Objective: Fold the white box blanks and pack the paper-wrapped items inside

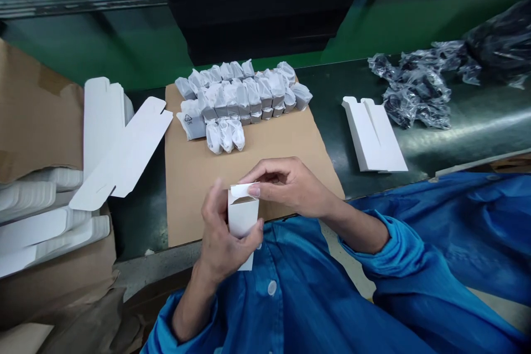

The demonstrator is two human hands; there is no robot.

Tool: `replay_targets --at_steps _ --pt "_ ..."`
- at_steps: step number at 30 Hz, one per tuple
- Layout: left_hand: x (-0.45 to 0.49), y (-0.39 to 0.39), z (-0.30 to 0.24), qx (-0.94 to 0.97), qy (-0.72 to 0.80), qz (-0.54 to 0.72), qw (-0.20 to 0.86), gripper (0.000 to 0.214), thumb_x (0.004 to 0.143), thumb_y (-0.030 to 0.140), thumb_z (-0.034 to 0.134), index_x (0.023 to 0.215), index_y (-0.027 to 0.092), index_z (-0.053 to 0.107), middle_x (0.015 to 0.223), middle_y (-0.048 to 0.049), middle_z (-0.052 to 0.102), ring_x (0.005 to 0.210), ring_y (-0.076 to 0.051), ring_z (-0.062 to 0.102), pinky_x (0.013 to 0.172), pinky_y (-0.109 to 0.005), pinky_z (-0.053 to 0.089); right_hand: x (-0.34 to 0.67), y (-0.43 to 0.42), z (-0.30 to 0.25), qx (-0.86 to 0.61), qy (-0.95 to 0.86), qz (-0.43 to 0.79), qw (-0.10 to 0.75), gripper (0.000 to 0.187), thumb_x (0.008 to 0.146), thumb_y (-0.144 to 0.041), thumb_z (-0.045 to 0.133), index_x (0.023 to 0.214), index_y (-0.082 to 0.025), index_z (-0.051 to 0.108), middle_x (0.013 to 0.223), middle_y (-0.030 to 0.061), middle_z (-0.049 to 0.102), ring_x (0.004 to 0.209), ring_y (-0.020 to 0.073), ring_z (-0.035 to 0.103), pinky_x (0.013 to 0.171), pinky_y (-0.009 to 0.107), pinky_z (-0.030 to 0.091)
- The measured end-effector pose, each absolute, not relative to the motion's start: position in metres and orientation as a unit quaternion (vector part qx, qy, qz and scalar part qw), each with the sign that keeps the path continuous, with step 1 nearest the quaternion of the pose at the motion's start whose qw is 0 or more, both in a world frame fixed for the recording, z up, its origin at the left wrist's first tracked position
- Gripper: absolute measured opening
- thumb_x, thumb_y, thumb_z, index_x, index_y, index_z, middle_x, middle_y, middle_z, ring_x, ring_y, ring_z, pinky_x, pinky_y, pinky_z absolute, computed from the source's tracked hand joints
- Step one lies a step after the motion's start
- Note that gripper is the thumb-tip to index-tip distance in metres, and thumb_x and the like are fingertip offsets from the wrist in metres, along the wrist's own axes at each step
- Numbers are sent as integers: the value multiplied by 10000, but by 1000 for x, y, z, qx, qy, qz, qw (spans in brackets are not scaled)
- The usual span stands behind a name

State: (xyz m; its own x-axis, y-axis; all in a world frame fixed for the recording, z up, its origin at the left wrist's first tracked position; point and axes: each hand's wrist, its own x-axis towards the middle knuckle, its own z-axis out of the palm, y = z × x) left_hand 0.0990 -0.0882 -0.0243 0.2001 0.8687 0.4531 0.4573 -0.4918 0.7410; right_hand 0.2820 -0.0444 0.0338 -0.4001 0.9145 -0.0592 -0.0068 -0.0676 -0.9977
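Note:
A small white carton (243,218) stands upright between my hands, just over the near edge of the brown cardboard sheet (286,141). My left hand (224,240) is wrapped round its body, thumb on the near side. At its top, my right hand (286,185) pinches the end flap between thumb and fingers; the flap is partly folded, with a gap beneath it. Whatever the carton contains is hidden. Beyond my hands, several small items in white plastic wrap (236,97) sit in rows on the sheet.
Flat white carton blanks (124,149) lie at the left beside an open cardboard box (39,105) filled with more blanks. White folded cartons (375,135) and clear-bagged black items (418,88) lie right on the green table (319,83). A black bin (265,5) stands behind.

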Motion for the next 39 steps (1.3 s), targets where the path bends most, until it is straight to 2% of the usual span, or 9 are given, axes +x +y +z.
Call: replay_targets --at_steps 3,7,11,21,24,27,30,34,39 --pt "95 -91 -22 749 470 393 252 1082 803 256 723 1582 236 -29 1278 -162 568 1018 -240 676 715 -300 582 282 -47 34 -407 -630 547 371 168 887 -264 677 1002 -171 758 969 45 752 890 159 685 759 278 542" --pt "89 -91 -17 773 497 329 217 976 828 318 689 1591 255 83 1509 -200 428 1275 -333 577 922 -418 566 279 -53 27 -369 -680 492 398 186 921 -249 647 1064 -196 753 1101 67 743 1023 174 687 899 333 563" --pt "88 -91 -14 788 490 309 207 954 854 306 658 1594 252 59 1511 -201 440 1315 -324 558 964 -429 557 273 -61 14 -363 -714 400 445 214 954 -244 602 1117 -203 735 1148 76 741 1102 172 681 967 341 562" --pt "85 -99 -19 780 477 328 237 931 843 254 644 1591 253 90 1504 -185 443 1281 -296 580 949 -398 559 259 -78 -16 -342 -805 105 473 206 950 -222 573 1103 -157 695 1085 108 753 896 180 717 750 312 593" --pt "88 -102 -21 744 505 349 263 851 838 261 667 1559 248 216 1478 -161 467 1285 -283 566 984 -391 532 258 -79 -15 -355 -808 152 446 242 987 -239 508 1146 -157 671 1156 110 730 1019 181 700 857 319 584" --pt "92 -90 -27 623 585 424 299 720 793 362 745 1419 213 422 1402 -143 520 1224 -283 588 968 -381 531 260 -60 -3 -361 -812 278 366 467 1015 -412 475 1405 -157 497 1397 122 602 1290 200 573 1014 346 526" --pt "89 -61 -37 453 613 545 349 506 910 464 586 1327 215 446 1199 -99 621 1060 -241 655 917 -393 549 261 -19 6 -498 -789 239 267 624 965 -489 551 1477 -165 402 1437 155 554 1279 287 568 970 430 526" --pt "69 -31 -44 494 636 536 254 443 932 391 557 1309 169 492 1258 -143 609 1207 -270 593 1071 -454 450 260 32 0 -612 -763 129 164 459 921 -374 623 1311 -139 561 1220 181 668 1154 364 611 919 487 492" --pt "39 -53 -29 748 549 366 72 551 929 194 538 1467 180 425 1479 -153 503 1430 -266 416 1192 -440 316 301 41 -4 -612 -722 281 161 255 909 -268 583 1124 -166 674 1007 78 739 893 232 679 793 341 501"
